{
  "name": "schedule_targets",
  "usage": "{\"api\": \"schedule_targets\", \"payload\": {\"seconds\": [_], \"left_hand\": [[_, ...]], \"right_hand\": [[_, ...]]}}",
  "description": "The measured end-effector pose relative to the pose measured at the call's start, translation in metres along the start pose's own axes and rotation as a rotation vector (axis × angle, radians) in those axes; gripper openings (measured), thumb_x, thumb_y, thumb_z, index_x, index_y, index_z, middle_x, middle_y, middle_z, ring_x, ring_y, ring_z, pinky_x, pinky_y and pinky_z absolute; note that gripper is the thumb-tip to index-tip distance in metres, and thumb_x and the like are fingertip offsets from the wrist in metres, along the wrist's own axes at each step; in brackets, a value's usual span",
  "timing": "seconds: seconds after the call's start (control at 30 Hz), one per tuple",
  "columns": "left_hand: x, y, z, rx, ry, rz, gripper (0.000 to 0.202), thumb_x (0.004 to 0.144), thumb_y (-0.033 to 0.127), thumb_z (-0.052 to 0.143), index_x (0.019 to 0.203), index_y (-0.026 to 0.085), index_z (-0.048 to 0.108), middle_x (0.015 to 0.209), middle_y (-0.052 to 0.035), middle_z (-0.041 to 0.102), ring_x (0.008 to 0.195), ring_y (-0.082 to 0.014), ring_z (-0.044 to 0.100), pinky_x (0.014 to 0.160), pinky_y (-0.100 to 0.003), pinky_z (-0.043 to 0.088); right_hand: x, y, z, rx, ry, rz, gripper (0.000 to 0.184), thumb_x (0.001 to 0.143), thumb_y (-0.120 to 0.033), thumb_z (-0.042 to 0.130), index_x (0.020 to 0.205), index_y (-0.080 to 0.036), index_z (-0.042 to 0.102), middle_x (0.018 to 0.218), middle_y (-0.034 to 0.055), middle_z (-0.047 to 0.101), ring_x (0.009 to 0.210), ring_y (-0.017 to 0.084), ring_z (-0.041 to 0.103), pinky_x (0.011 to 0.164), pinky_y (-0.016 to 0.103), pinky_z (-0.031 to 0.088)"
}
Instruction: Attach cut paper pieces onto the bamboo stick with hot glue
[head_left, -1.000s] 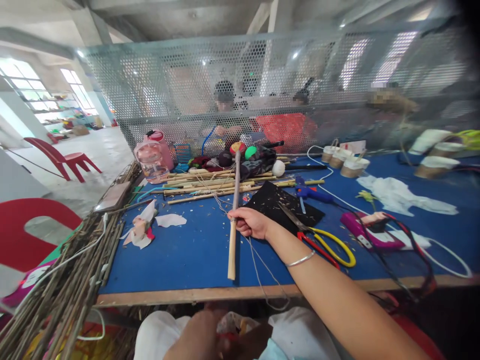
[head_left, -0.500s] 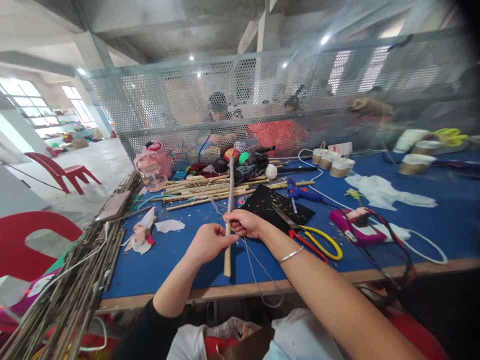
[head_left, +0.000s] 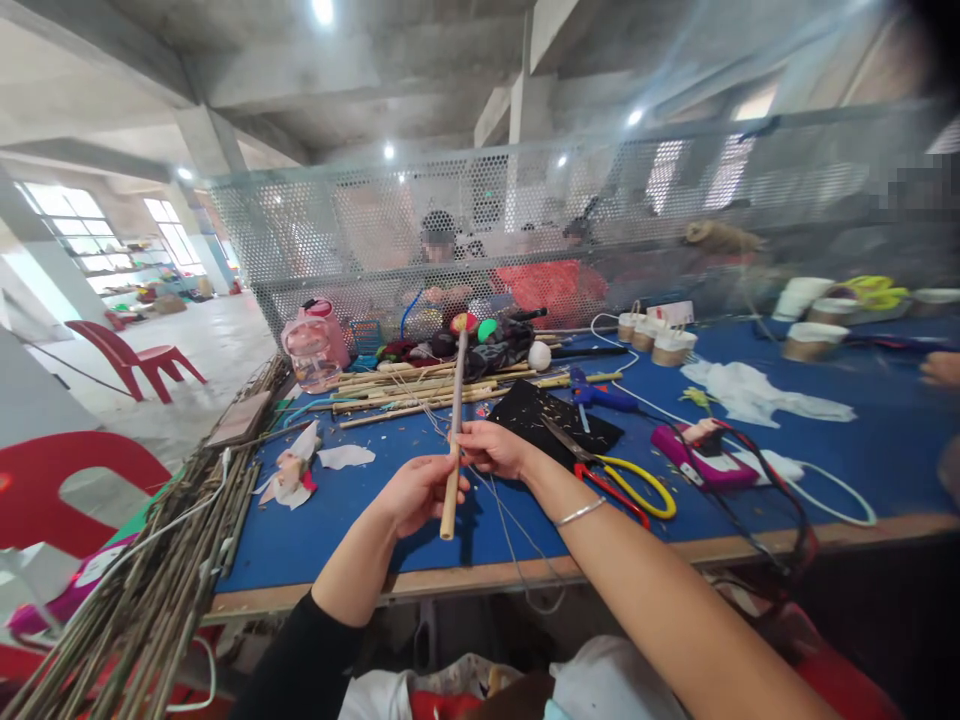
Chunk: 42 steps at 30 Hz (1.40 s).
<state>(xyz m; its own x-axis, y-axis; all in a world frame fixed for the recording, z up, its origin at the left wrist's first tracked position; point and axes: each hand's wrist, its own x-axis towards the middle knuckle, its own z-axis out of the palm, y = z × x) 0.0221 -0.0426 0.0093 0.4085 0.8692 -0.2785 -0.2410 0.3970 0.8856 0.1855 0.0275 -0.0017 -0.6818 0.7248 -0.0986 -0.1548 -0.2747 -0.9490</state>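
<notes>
Both hands hold a long bamboo stick [head_left: 449, 508], its near end bare and tan, its farther length grey, perhaps wrapped in cord. My left hand [head_left: 420, 490] closes its fingers around the bare part, near the lower end. Just above it, my right hand [head_left: 491, 448] pinches the stick near where the grey part meets the tan. A thin grey cord [head_left: 512, 530] hangs in a loop from below my right hand over the table edge. Scissors [head_left: 637, 487] with yellow and red handles lie right of my right forearm, partly on a black cloth [head_left: 525, 402].
Bamboo sticks [head_left: 420, 385] lie behind my hands, and a bundle of thin branches [head_left: 157, 560] runs along the left edge. A blue glue gun [head_left: 611, 396], purple power strip [head_left: 701, 455] and paper scraps [head_left: 292, 470] are around. Another person's hand [head_left: 941, 369] shows at far right.
My left hand has turned and wrapped further round the stick. The stick's near end has tipped up, showing its cut face. Another person's hand has appeared at the right edge.
</notes>
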Motion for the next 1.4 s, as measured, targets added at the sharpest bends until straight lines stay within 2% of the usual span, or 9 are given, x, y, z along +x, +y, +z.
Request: {"api": "schedule_targets", "payload": {"seconds": [0.17,0.3,0.4,0.5,0.63,0.87,1.1,1.3,1.4], "left_hand": [[0.000,-0.009,0.004,0.157,0.162,0.067,0.030,0.065,0.036,0.074,0.068,0.010,0.057,0.052,0.0009,0.056,0.041,-0.0064,0.050,0.038,-0.016,0.032],[-0.006,-0.002,0.010,-0.147,0.069,0.062,0.021,0.080,0.026,0.060,0.090,0.008,0.063,0.065,-0.0021,0.061,0.047,-0.0045,0.053,0.046,-0.014,0.042],[-0.011,0.002,0.011,-0.210,0.032,0.003,0.023,0.084,0.023,0.052,0.097,0.007,0.062,0.076,-0.0069,0.064,0.054,-0.0061,0.058,0.050,-0.015,0.046],[-0.013,-0.003,0.008,-0.046,0.109,0.019,0.024,0.080,0.031,0.059,0.092,0.011,0.061,0.073,-0.0055,0.065,0.054,-0.0092,0.059,0.043,-0.016,0.043],[-0.015,-0.010,0.008,0.146,0.266,0.192,0.028,0.069,0.036,0.071,0.070,0.011,0.057,0.052,0.0024,0.055,0.041,-0.0052,0.048,0.036,-0.013,0.033],[-0.026,-0.012,0.028,-0.408,0.158,0.039,0.021,0.082,0.026,0.057,0.096,0.009,0.060,0.071,-0.0023,0.061,0.051,-0.0032,0.055,0.048,-0.012,0.045],[-0.023,-0.028,0.020,0.206,0.324,0.201,0.035,0.066,0.040,0.071,0.080,0.011,0.059,0.050,0.0026,0.057,0.038,-0.0069,0.048,0.036,-0.016,0.035],[-0.026,-0.029,0.025,-0.285,0.192,0.127,0.032,0.074,0.031,0.067,0.097,0.010,0.060,0.065,-0.0019,0.063,0.045,-0.0037,0.052,0.042,-0.013,0.041],[-0.025,-0.030,0.030,-0.387,0.173,0.076,0.028,0.078,0.025,0.063,0.100,0.009,0.059,0.073,-0.0058,0.065,0.049,-0.0047,0.055,0.046,-0.014,0.045]], "right_hand": [[0.003,0.004,-0.002,-0.048,0.014,0.026,0.031,0.069,-0.036,0.070,0.073,-0.017,0.045,0.042,-0.0128,0.027,0.034,0.002,0.014,0.032,0.017,0.007],[0.003,0.001,-0.003,0.049,-0.020,0.008,0.029,0.070,-0.035,0.069,0.076,-0.016,0.048,0.044,-0.0123,0.029,0.035,0.001,0.015,0.033,0.016,0.006],[0.003,-0.001,-0.002,0.047,0.023,0.017,0.028,0.068,-0.033,0.070,0.076,-0.016,0.048,0.042,-0.0127,0.028,0.034,0.001,0.015,0.033,0.015,0.005],[0.002,-0.002,0.001,0.016,0.041,0.048,0.028,0.066,-0.030,0.070,0.074,-0.016,0.048,0.040,-0.0138,0.026,0.033,0.001,0.012,0.032,0.016,0.005],[0.002,-0.003,0.005,0.006,0.056,0.049,0.029,0.065,-0.030,0.071,0.073,-0.016,0.047,0.039,-0.0138,0.026,0.033,0.002,0.012,0.032,0.017,0.004],[-0.002,-0.007,0.012,0.077,-0.007,0.004,0.031,0.066,-0.036,0.070,0.076,-0.015,0.050,0.042,-0.0135,0.026,0.035,0.001,0.010,0.033,0.016,0.004],[-0.002,-0.006,0.015,-0.132,0.171,0.078,0.031,0.064,-0.036,0.070,0.070,-0.017,0.046,0.037,-0.0142,0.026,0.032,0.002,0.012,0.032,0.018,0.004],[-0.002,-0.005,0.018,-0.077,0.118,-0.003,0.036,0.065,-0.045,0.069,0.076,-0.016,0.049,0.039,-0.0140,0.026,0.034,0.002,0.011,0.033,0.019,0.005],[-0.001,-0.004,0.016,-0.108,0.139,-0.009,0.035,0.065,-0.045,0.068,0.073,-0.017,0.049,0.039,-0.0138,0.026,0.034,0.002,0.011,0.033,0.020,0.005]]}}
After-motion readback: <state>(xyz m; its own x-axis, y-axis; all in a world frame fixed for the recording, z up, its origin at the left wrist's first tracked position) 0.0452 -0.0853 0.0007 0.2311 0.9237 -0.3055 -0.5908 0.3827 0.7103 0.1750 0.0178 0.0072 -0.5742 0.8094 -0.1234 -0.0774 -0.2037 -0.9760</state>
